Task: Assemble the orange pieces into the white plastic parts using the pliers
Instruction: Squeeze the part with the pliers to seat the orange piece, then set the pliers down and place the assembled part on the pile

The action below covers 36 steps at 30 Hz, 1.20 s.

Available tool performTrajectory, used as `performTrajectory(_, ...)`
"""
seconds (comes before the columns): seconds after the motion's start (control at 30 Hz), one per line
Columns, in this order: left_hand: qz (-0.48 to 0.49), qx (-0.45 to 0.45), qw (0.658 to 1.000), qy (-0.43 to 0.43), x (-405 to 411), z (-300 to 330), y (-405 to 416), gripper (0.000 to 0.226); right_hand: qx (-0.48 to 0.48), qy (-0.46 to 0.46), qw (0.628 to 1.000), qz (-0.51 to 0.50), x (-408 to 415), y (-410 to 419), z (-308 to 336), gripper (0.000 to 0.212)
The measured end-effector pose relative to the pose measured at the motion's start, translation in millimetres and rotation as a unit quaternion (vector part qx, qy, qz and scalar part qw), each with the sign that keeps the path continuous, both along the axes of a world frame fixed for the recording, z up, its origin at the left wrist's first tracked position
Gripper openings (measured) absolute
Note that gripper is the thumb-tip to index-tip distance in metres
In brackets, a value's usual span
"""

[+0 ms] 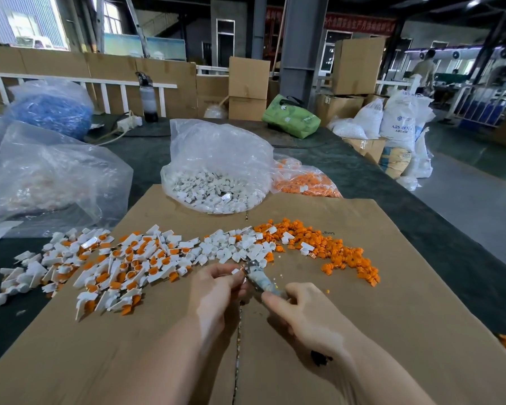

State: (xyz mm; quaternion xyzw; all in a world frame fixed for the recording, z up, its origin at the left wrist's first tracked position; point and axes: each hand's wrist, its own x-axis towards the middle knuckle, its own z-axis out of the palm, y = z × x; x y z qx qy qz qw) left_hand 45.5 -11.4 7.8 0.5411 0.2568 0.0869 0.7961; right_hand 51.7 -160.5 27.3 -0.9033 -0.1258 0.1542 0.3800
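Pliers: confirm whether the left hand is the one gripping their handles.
No, the right hand grips the handles of the pliers, while the left hand pinches a small white part at the jaws.

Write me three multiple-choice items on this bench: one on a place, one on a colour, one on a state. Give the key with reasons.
1. Where does the loose orange pieces pile lie on the cardboard sheet?
A. right of the hands
B. left edge
C. inside the green bag

2. What colour are the shreds in the far-left plastic bag?
A. red
B. blue
C. yellow

3. What is the right hand doing?
A. lying flat, holding nothing
B. gripping the pliers
C. lifting a bag

Key: 1 A, the orange heap spreads on the right half of the sheet; 2 B, blue shows through the clear plastic; 3 B, its fingers curl round the handles while the left hand pinches a small white part at the pliers' tip.
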Motion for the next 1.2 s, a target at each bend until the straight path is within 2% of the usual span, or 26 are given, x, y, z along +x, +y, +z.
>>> performTrajectory(0.17,0.001,0.017,1.000,-0.003,-2,0,-2,0.012,0.009,-0.048,0.999,-0.002,-1,-4,-3,0.040)
performTrajectory(0.23,0.002,0.023,1.000,-0.003,-2,-1,0,0.009,0.018,-0.031,0.999,0.012,1,-6,1,0.041)
performTrajectory(0.37,0.011,0.040,0.999,-0.007,0,-6,8,0.012,-0.018,-0.003,1.000,0.025,7,-15,7,0.031)
performTrajectory(0.47,-0.015,0.122,0.992,-0.023,1,-11,9,0.015,-0.117,-0.110,0.986,-0.041,15,-17,-4,0.031)
performTrajectory(0.57,-0.047,0.223,0.973,-0.031,1,-17,7,0.020,-0.260,-0.207,0.939,-0.091,23,-22,-20,0.041)
performTrajectory(0.8,-0.079,0.306,0.948,-0.040,-1,-23,8,0.023,-0.370,-0.272,0.883,-0.102,30,-27,-35,0.059)
performTrajectory(0.87,-0.088,0.320,0.942,-0.042,-1,-24,6,0.023,-0.292,-0.304,0.905,-0.064,27,-18,-37,0.052)
performTrajectory(0.93,-0.099,0.322,0.940,-0.047,-1,-25,4,0.023,-0.137,-0.328,0.935,-0.014,22,-3,-38,0.038)
performTrajectory(1.0,-0.107,0.341,0.932,-0.053,-3,-24,4,0.020,-0.041,-0.342,0.939,0.019,15,11,-39,0.026)
performTrajectory(1.1,-0.124,0.340,0.930,-0.067,-7,-23,6,0.026,0.001,-0.341,0.940,0.032,11,21,-44,0.011)
performTrajectory(1.2,-0.154,0.356,0.919,-0.070,-12,-24,9,0.040,0.028,-0.342,0.939,0.006,12,22,-47,0.007)
